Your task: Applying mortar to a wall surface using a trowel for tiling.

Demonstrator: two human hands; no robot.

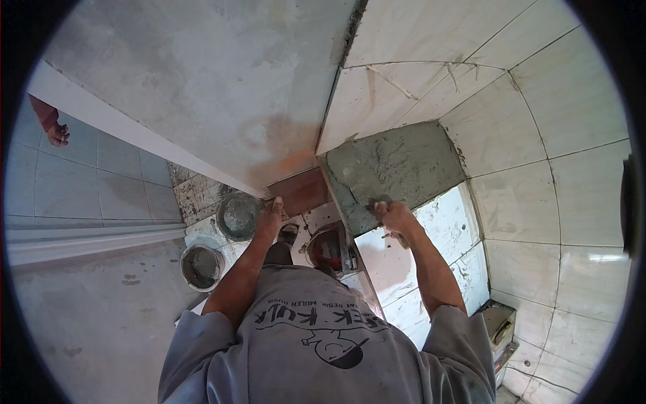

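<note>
My left hand (271,215) is closed on the near left edge of a reddish-brown rectangular tile (303,191), held beside the grey wall corner. My right hand (396,219) is closed around a trowel, mostly hidden under the fingers, at the near edge of a bed of wet grey mortar (404,165). This mortar covers the far part of a raised ledge. White tiles (387,262) cover the ledge's nearer part, with grey smears on them.
Left of my legs stand a bucket of grey mix (240,215) and a smaller bucket (202,266). Between my feet and the ledge is a reddish container (326,248). A tiled wall (518,188) curves along the right. Another person's hand (58,135) shows beyond the left wall edge.
</note>
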